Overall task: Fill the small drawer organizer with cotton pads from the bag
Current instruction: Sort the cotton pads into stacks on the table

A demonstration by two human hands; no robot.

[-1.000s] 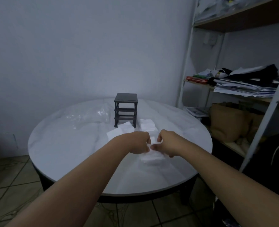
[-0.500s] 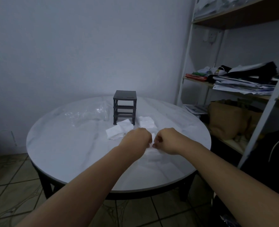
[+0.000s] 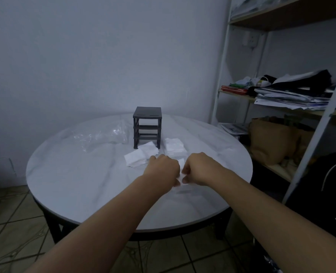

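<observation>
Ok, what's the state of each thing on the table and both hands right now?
Organizer: upright, no pads visible inside.
Bag: lying slack, left of organizer.
Pad piles: loose on table, before organizer.
Left hand: curled, pinching a pad.
Right hand: curled, pinching same pad.

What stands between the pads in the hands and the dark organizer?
Two flat pad piles lie on the table between them: the left pile at the organizer's front feet, the right pile beside it. The left hand and right hand pinch the held pads; nothing taller intervenes.

Dim room, round table (image 3: pixel 68 174), shelving (image 3: pixel 222 66).
</observation>
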